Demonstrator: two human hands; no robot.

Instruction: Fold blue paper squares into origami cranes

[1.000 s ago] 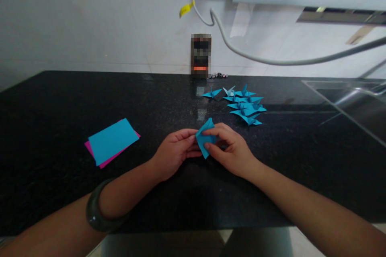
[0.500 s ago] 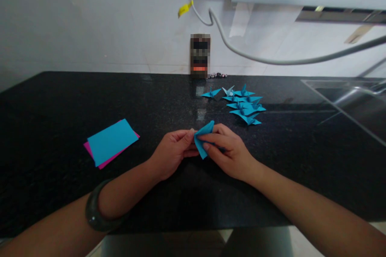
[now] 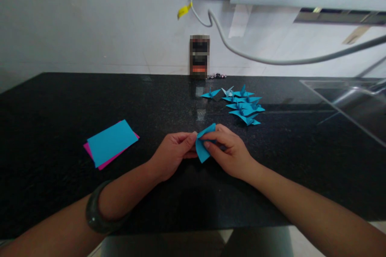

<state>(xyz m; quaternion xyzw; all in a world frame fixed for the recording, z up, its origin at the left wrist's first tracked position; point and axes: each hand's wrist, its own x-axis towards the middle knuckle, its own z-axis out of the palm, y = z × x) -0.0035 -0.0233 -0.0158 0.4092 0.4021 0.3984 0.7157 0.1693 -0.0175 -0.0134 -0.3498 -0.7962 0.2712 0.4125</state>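
Observation:
A folded piece of blue paper (image 3: 203, 151) is held between my two hands, just above the dark countertop. My left hand (image 3: 175, 152) pinches its left edge between thumb and fingers. On the other side, my right hand (image 3: 229, 148) grips the paper, thumb and forefinger on its near face and the other fingers behind. Part of the paper is hidden by my right fingers. Beyond my hands, to the right, several folded blue paper cranes (image 3: 249, 119) are grouped close together. A single blue crane (image 3: 210, 94) sits a little apart on their left.
On the left lies a stack of blue paper sheets (image 3: 111, 142) over pink paper (image 3: 105, 164). A phone-like object (image 3: 199, 56), its front blurred, leans on the wall beside a beaded string (image 3: 217, 76). A sink (image 3: 346, 108) is at the right. A grey cable (image 3: 271, 62) hangs across the wall.
The blue paper has turned slightly in my hands and its lower flap stands wider. Both hands have shifted only a little.

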